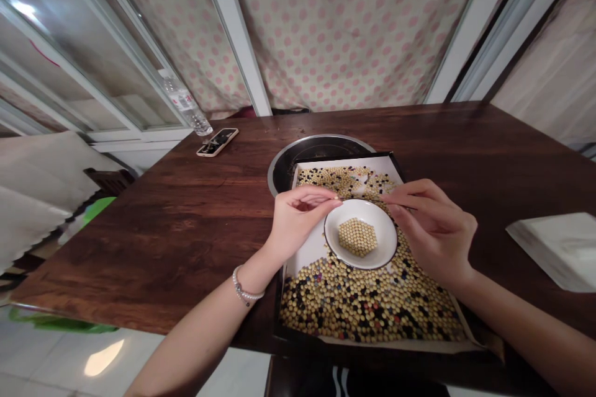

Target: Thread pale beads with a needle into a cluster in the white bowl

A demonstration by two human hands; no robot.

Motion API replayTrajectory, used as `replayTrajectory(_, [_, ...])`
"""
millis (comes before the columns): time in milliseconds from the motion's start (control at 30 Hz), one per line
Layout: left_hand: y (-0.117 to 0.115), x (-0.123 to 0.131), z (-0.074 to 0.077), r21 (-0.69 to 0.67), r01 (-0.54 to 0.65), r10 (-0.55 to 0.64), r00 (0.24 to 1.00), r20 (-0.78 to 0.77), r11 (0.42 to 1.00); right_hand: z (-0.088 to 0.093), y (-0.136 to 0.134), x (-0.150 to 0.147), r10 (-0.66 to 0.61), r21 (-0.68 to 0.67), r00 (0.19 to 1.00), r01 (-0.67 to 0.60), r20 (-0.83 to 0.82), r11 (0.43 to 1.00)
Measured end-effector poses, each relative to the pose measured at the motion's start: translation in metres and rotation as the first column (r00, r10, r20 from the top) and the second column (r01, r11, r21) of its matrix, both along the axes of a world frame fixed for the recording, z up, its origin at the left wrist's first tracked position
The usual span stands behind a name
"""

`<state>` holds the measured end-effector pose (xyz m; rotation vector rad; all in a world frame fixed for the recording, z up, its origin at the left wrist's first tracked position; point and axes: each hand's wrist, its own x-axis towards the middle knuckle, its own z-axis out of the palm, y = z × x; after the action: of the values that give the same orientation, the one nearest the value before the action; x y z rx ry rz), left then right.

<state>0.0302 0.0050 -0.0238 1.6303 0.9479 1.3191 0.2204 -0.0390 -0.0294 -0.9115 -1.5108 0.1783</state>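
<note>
The pale beads [357,237] lie in a small white bowl [387,236], at its bottom, packed side by side into a patch with almost straight edges. They are round, cream-yellow and of even size. The bowl has a thin dark rim, and its inner wall is smooth and bare above the beads. It stands within a shallow tray [303,256], which has dark outer sides and a white inside.

Around the bowl, mixed beads [363,307] cover much of the tray. Most of these are pale yellow, many are black, and a few are red, blue or purple. They are thickest at the near side, while some white bottom shows at the left.

The two hands are apart, one on each side of the bowl. The left hand [300,217] pinches a small pale bead [336,198] between thumb and finger, close to the rim; I cannot tell if it touches the rim. The right hand [433,226] has its fingertips closed on a thin dark piece [404,205], too fine to identify.
</note>
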Motion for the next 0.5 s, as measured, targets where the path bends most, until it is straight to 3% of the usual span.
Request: replayTrajectory(500, [0.0000, -0.0001, -0.0006, 0.016, 0.010, -0.010, 1.000, -0.001, 1.000, 0.0003, -0.0006, -0.0001, 0.033, -0.008, 0.999, -0.034, -0.022, 0.999])
